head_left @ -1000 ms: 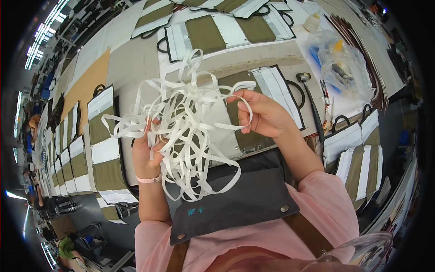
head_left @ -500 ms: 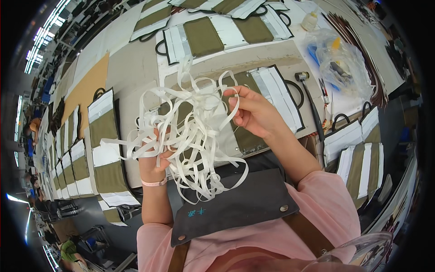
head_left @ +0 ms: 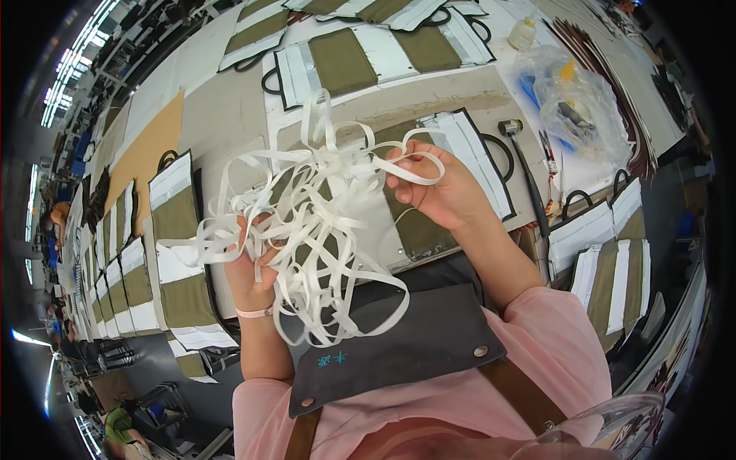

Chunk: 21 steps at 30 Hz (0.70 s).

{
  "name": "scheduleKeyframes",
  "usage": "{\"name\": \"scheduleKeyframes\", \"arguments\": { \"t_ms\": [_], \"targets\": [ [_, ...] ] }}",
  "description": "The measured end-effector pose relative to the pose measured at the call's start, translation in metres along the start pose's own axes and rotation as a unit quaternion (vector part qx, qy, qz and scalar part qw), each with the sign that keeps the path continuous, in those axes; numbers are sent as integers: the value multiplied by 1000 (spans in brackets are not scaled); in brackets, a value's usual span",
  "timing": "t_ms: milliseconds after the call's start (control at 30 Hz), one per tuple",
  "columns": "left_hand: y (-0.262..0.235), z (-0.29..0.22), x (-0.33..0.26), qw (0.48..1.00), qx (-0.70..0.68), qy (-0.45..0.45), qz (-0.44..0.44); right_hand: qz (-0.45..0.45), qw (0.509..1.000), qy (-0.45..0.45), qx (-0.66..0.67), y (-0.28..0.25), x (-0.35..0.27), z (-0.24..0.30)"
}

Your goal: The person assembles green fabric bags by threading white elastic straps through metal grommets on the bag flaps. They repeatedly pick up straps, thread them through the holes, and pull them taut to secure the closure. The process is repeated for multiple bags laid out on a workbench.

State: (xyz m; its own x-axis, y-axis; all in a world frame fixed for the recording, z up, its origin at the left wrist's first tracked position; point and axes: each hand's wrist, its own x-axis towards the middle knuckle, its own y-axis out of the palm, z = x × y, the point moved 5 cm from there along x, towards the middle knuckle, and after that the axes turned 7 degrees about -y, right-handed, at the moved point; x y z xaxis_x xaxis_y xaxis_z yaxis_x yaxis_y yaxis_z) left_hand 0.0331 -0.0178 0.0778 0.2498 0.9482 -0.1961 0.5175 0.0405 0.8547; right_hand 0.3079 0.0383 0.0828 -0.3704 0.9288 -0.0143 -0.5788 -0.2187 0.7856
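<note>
A loose tangle of narrow white tape (head_left: 330, 222) hangs between my two hands, above the bench edge and my dark apron. My left hand (head_left: 251, 261) is closed around part of its left side, the fingers partly covered by loops. My right hand (head_left: 433, 184) pinches a loop at the upper right of the tangle between thumb and fingers. Under the tangle lies an olive and white fabric panel (head_left: 418, 226) with black edging and a black handle, partly hidden by the tape and my right hand.
A hammer (head_left: 525, 172) lies right of the panel, beside a clear plastic bag (head_left: 586, 115) and a small bottle (head_left: 523, 34). Another olive and white panel (head_left: 345, 61) lies farther back. More panels (head_left: 180, 253) hang over the bench edge at left. A person in green (head_left: 119, 425) is at lower left.
My right hand has moved slightly right, drawing its tape loop outward. My left hand has shifted a little left and down, and the tangle has spread wider.
</note>
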Motion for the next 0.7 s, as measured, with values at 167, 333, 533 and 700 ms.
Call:
{"name": "scheduleKeyframes", "arguments": {
  "t_ms": [167, 333, 533, 700],
  "targets": [
    [-9, -11, 0, 998, -16, 17, 63, 8, 999, -15, 47, -1, 2, -1],
    [-12, -15, 3, 997, 11, 73, 1, 10, 997, -40, 72, -3, 3, -1],
    [4, -22, 10, 996, -27, 69, 39, 40, 997, -51, 51, -7, -1, -1],
    [7, -19, 16, 997, -53, 54, 35, 23, 983, -29, 179, -11, 1, -5]
  ]
}}
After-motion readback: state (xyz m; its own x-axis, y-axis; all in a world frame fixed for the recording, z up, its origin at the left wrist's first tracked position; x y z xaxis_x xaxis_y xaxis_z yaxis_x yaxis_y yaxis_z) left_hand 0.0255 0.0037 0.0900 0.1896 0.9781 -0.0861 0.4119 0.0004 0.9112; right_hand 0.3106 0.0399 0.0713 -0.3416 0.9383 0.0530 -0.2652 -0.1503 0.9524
